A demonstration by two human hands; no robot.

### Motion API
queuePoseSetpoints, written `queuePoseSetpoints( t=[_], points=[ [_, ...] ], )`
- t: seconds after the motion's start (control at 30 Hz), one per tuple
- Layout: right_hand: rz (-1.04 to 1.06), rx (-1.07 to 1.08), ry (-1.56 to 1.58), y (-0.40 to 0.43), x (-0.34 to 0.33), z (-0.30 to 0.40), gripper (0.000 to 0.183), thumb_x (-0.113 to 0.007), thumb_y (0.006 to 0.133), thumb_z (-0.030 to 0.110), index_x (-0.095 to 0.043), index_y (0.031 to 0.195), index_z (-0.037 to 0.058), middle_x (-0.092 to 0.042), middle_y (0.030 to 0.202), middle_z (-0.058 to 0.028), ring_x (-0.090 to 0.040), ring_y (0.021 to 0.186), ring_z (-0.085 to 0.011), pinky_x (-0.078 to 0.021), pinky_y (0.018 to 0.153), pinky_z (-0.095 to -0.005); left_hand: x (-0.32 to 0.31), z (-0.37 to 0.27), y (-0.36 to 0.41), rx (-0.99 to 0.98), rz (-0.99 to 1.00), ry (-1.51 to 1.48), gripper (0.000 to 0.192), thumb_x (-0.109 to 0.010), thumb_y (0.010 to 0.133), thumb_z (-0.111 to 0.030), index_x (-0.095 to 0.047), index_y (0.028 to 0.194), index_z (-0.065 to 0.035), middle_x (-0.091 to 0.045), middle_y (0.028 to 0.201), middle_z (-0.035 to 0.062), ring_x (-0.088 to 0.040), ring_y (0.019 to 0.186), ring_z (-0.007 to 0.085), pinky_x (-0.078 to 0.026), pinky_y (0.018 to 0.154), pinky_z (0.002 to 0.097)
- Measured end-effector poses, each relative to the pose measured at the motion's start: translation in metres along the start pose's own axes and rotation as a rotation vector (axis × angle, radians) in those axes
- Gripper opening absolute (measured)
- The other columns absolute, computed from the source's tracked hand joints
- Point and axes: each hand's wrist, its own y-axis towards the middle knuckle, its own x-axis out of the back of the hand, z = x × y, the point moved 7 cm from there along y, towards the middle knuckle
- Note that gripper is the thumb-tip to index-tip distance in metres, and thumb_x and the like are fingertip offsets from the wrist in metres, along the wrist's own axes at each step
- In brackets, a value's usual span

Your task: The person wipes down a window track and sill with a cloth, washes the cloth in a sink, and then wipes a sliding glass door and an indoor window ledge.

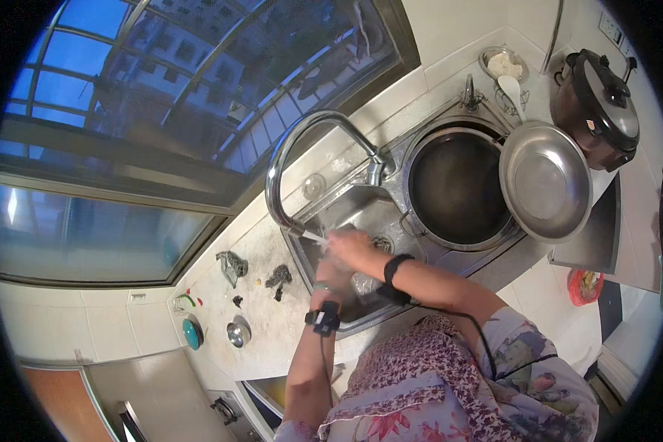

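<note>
Water runs from a curved chrome faucet (276,182) over both my hands, above the left basin of a stainless steel sink (364,204). My right hand (351,247) lies across the stream. Just below it and close against it is my left hand (331,272), partly covered by the right. Both are blurred, and whether they hold anything between them cannot be made out. A drain strainer (383,243) shows on the basin floor beside my right hand. Each wrist wears a black strap, the left one with a small device (324,319).
A large dark wok (458,188) sits over the right basin. A steel bowl (546,179) overlaps its rim, near a pressure cooker (596,110). Left of the sink lie a dark scouring pad (279,274), a crumpled plastic bag (232,267) and a small metal bowl (237,334).
</note>
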Motion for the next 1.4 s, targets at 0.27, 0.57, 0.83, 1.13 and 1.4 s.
queuePoseSetpoints(
  t=[0.27,0.57,0.83,1.13,1.4],
  points=[
    [-0.047,-0.138,-0.017,-0.002,0.018,0.012,0.026,-0.049,0.086,0.028,-0.059,0.085,0.0041,-0.061,0.083,-0.0171,-0.06,0.082,-0.0324,-0.0473,0.074,-0.0434,-0.002,0.038,0.023,0.126,-0.052,-0.423,0.035,-0.046,0.092,-0.029,-0.053,0.118,-0.0072,-0.056,0.12,0.0078,-0.052,0.11,0.0289,-0.042,0.092,0.0425],
    [-0.112,-0.044,-0.067,0.015,0.026,-0.007,0.024,-0.052,0.084,0.027,-0.059,0.087,0.0041,-0.06,0.084,-0.0175,-0.058,0.084,-0.0347,-0.047,0.073,-0.044,-0.011,0.046,0.024,0.229,0.007,-0.547,0.042,-0.033,0.094,-0.042,-0.052,0.121,-0.0156,-0.054,0.124,0.0058,-0.05,0.115,0.0269,-0.037,0.098,0.047],
    [0.075,-0.368,-0.085,0.052,0.092,-0.049,0.053,-0.044,0.089,0.037,-0.04,0.131,0.005,-0.05,0.123,-0.0231,-0.048,0.114,-0.0362,-0.0363,0.097,-0.0439,-0.025,-0.065,0.004,0.596,-0.236,-1.421,0.052,-0.027,0.095,-0.048,-0.047,0.128,-0.0131,-0.05,0.129,0.0083,-0.046,0.12,0.0309,-0.031,0.102,0.053],
    [0.234,-0.265,0.138,0.038,0.101,-0.05,0.048,-0.046,0.09,0.036,-0.049,0.12,-0.0004,-0.055,0.116,-0.0232,-0.052,0.109,-0.0349,-0.0386,0.094,-0.0402,-0.048,-0.059,0.014,0.618,-0.118,-1.528,0.046,-0.031,0.096,-0.042,-0.049,0.124,-0.0106,-0.05,0.129,0.0095,-0.046,0.119,0.0306,-0.032,0.102,0.0509],
    [-0.339,-0.221,0.525,-0.102,0.183,-0.16,0.018,-0.062,0.083,0.013,-0.051,0.095,0.0044,-0.053,0.082,-0.0003,-0.05,0.078,-0.0089,-0.0445,0.065,-0.0255,-0.123,-0.134,0.06,0.448,0.199,-1.164,0.032,-0.045,0.09,-0.025,-0.051,0.116,-0.005,-0.058,0.115,0.0111,-0.055,0.103,0.0275,-0.043,0.088,0.0445]
  ],
)
